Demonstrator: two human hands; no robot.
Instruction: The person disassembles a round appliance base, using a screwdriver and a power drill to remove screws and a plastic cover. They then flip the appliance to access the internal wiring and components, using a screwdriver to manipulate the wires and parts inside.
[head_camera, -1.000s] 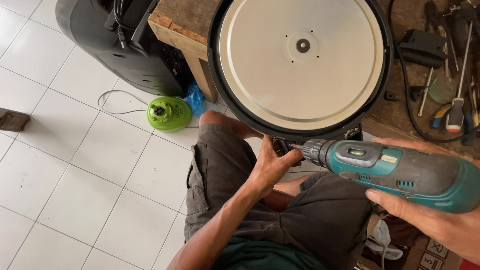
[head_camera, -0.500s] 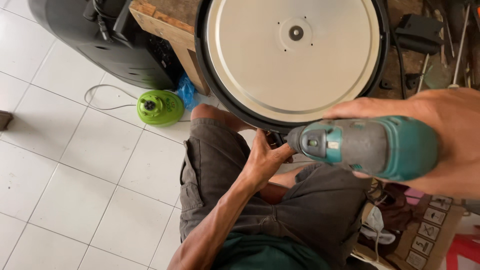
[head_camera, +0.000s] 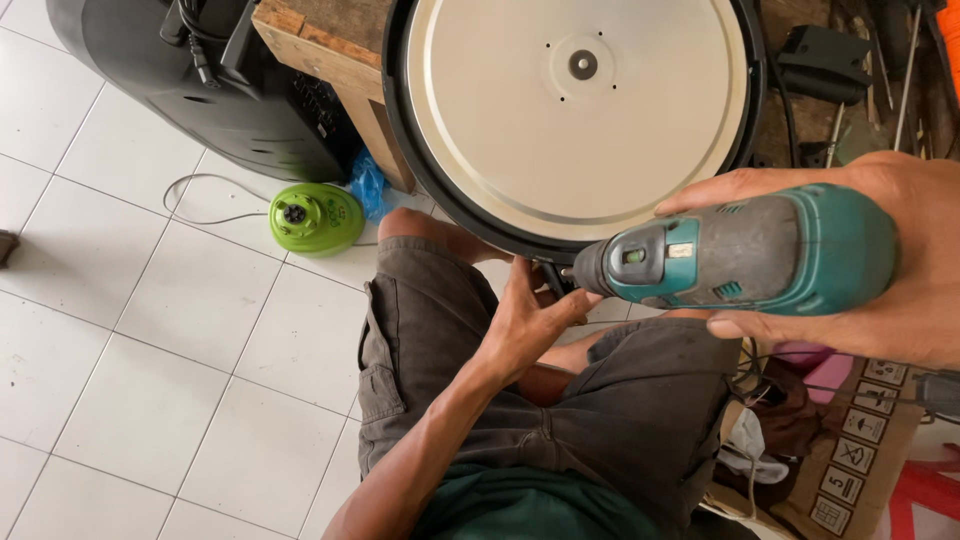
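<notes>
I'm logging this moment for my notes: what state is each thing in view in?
Teal drill: held level in the right hand, nose pointing left.
Left hand: fingers at the drill's tip, under the disc's rim.
Round metal disc: lying flat, face up, on the bench.
Green round device: on the floor tiles, cord attached.

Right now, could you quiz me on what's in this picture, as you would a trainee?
1. True or false: the right hand holds the teal drill.
2. What does the left hand touch? A) the green gadget on the floor B) the drill's front end, below the disc's rim C) the black case
3. Fill in: the round metal disc sits inside a ____ rim.

Key: 1 true. 2 B. 3 black.
</notes>
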